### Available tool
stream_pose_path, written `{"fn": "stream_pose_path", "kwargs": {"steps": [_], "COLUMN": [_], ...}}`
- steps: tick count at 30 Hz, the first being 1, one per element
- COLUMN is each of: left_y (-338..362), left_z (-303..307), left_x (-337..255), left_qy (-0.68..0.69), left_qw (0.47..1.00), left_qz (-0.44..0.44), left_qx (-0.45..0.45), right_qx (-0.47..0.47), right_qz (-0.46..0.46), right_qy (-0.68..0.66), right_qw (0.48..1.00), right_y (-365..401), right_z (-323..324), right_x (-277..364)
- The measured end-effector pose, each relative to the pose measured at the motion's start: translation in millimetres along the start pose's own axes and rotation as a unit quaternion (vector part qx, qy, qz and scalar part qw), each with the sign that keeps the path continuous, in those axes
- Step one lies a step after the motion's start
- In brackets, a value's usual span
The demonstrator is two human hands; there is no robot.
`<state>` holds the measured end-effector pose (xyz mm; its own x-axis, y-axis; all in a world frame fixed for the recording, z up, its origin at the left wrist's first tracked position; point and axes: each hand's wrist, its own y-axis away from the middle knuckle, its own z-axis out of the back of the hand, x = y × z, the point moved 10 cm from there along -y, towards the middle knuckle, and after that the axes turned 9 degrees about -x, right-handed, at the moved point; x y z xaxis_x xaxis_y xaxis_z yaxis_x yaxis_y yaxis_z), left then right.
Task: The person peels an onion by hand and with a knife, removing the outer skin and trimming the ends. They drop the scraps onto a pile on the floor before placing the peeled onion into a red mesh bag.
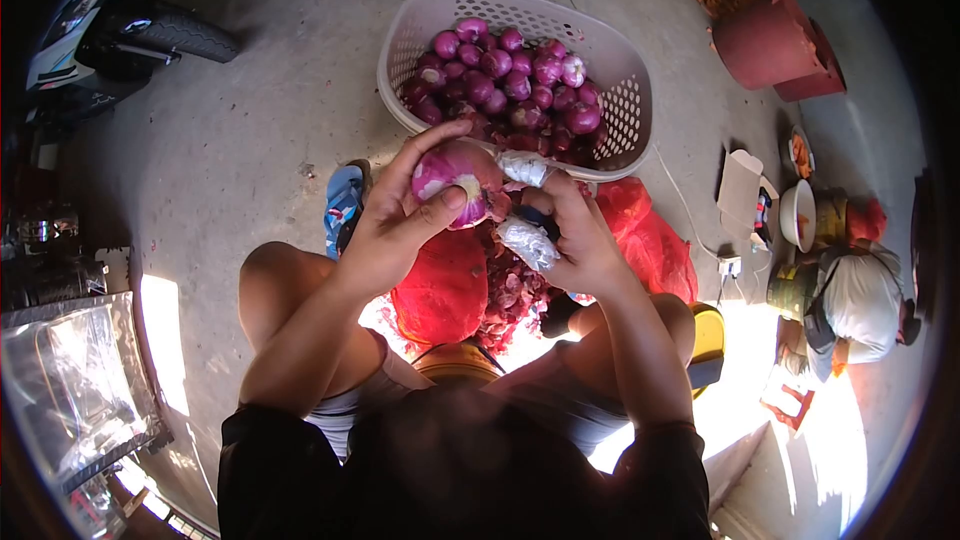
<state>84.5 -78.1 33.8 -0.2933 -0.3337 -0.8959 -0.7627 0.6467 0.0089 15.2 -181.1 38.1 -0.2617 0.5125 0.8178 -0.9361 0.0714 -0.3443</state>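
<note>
A large red onion (457, 180), partly peeled with a pale patch, sits in the grip of my left hand (392, 225), the thumb pressing on its front. My right hand (585, 235) is at the onion's right side, its thumb and a finger wrapped in silvery tape or foil (527, 243). Those fingers are bent close to loose reddish skin on the onion. Something dark shows inside the right hand, but I cannot make out what it is. Under both hands lies a heap of onion skins (515, 295), beside a red mesh sack (440, 285).
Ahead stands a grey perforated basket (395, 65) holding many peeled red onions. Another red sack (650, 240) lies right of my hands. A cord, an open carton (742, 190), a white bowl (797, 215) and a reddish bucket (765, 40) are farther right. A wheel (180, 30) is at upper left.
</note>
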Motion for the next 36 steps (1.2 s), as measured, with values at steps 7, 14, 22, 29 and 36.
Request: {"fn": "stream_pose_path", "kwargs": {"steps": [7,14,22,29,36], "left_y": [0.6,5.3,4.5,3.6,2.2], "left_z": [1.0,3.8,-4.7,-6.6,-3.4], "left_x": [8.7,23.2,12.4,6.7,1.0], "left_qy": [-0.009,-0.026,-0.017,-0.035,0.015], "left_qw": [1.0,0.998,0.999,0.999,1.0], "left_qz": [0.026,0.062,0.028,0.016,-0.013], "left_qx": [0.002,0.009,0.024,0.03,0.015], "right_qx": [0.023,0.041,-0.01,-0.05,-0.105], "right_qz": [0.011,-0.021,-0.054,-0.067,-0.083], "right_qy": [0.004,-0.036,-0.099,-0.132,-0.205], "right_qw": [1.0,0.998,0.994,0.988,0.97], "right_y": [-1.2,-4.8,-6.5,-8.1,-8.5], "right_z": [-1.6,-4.3,-0.3,7.2,15.1], "right_x": [3.1,0.6,0.4,-2.0,-5.8]}}
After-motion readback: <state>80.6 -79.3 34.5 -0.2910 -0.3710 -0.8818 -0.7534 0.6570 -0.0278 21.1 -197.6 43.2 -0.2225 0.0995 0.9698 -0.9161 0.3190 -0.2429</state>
